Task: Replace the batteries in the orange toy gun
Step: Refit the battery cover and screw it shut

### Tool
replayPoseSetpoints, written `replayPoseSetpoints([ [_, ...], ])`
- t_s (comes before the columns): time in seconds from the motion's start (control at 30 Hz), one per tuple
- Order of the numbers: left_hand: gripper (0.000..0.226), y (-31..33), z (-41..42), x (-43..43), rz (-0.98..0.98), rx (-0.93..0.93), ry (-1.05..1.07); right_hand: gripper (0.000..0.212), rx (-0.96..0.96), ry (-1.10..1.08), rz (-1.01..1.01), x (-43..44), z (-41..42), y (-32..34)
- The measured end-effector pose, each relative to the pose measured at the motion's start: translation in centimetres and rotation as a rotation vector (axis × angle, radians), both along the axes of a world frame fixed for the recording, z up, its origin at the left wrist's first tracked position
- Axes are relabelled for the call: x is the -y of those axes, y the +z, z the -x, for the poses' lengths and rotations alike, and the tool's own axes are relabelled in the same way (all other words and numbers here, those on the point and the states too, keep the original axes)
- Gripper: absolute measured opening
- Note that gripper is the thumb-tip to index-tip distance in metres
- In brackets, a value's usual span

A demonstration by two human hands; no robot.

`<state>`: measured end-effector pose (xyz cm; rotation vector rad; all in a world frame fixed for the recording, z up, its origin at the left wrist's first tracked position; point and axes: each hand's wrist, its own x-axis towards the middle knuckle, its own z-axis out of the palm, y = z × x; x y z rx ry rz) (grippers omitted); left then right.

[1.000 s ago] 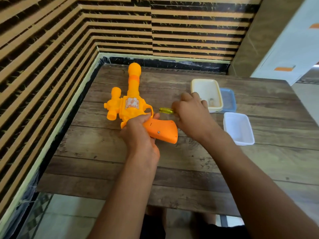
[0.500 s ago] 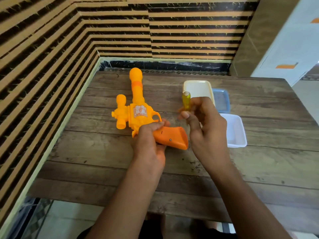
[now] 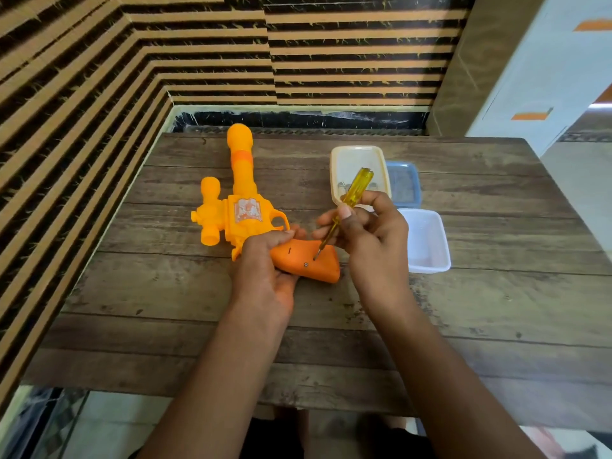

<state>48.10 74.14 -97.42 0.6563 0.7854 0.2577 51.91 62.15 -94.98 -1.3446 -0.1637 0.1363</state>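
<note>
Right grip (image 3: pixel 371 240) pinching screwdriver (image 3: pixel 357 188), tip at gun (image 3: pixel 243 193)

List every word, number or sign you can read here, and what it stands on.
No text reads clearly.
The sticker on the orange toy gun: printed, too blurred to read.
The grip: one short dark dash, perhaps a minus sign or a slot.
The screwdriver: no lettering visible.
</note>
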Motion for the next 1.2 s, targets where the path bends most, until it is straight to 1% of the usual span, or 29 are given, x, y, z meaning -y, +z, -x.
replayPoseSetpoints([
  [0.07,0.076,0.0,-0.1,0.0,0.002,0.006,0.002,0.007,-0.062,0.052,-0.025,0.1,-0.2,0.0],
  [0.17,0.060,0.6,0.1,0.1,-0.020,-0.028,-0.006,0.006,-0.108,0.118,-0.053,0.1,-0.1,0.3],
  [0.23,0.051,0.8,0.2,0.1,-0.029,-0.050,-0.016,0.010,-0.119,0.130,-0.086,0.1,-0.1,0.3],
  [0.3,0.048,1.0,0.2,0.2,-0.041,-0.065,-0.023,0.011,-0.126,0.130,-0.111,0.1,-0.2,0.3],
  [0.4,0.046,1.2,0.1,0.3,-0.033,-0.058,-0.012,0.006,-0.126,0.132,-0.118,0.2,-0.2,0.2],
  [0.47,0.043,1.3,0.1,0.3,-0.034,-0.054,-0.001,0.009,-0.123,0.135,-0.108,0.1,-0.3,0.0],
  [0.6,0.049,1.6,0.2,0.4,-0.041,-0.069,-0.009,0.017,-0.075,0.148,-0.081,-0.1,-0.4,-0.3],
  [0.73,0.044,2.0,0.2,0.5,-0.055,-0.127,-0.037,0.018,0.056,0.094,-0.011,-0.3,-0.3,-0.1],
  [0.8,0.035,2.0,0.3,0.5,-0.057,-0.138,-0.039,0.019,0.112,0.097,-0.018,-0.2,0.0,0.3],
  [0.87,0.013,2.1,0.3,0.4,-0.065,-0.130,-0.060,0.029,0.144,0.137,-0.050,0.0,0.4,0.9],
  [0.9,0.011,2.0,0.4,0.5,-0.056,-0.119,-0.064,0.037,0.170,0.160,-0.060,0.1,0.7,1.2],
  [0.93,0.015,2.1,0.5,0.5,-0.054,-0.118,-0.066,0.047,0.211,0.179,-0.058,0.2,0.9,1.4],
  [1.0,0.013,2.3,0.8,0.5,-0.074,-0.128,-0.079,0.066,0.306,0.207,-0.014,0.4,1.0,1.5],
  [1.03,0.020,2.4,0.9,0.5,-0.074,-0.124,-0.088,0.070,0.346,0.210,0.020,0.5,1.0,1.6],
  [1.1,0.043,2.6,1.1,0.5,-0.047,-0.106,-0.088,0.066,0.422,0.200,0.112,0.6,1.0,1.6],
  [1.13,0.047,2.6,1.1,0.5,-0.039,-0.098,-0.086,0.061,0.448,0.191,0.156,0.6,1.0,1.5],
  [1.2,0.047,2.8,1.2,0.5,-0.032,-0.097,-0.074,0.053,0.462,0.172,0.198,0.7,1.1,1.5],
])
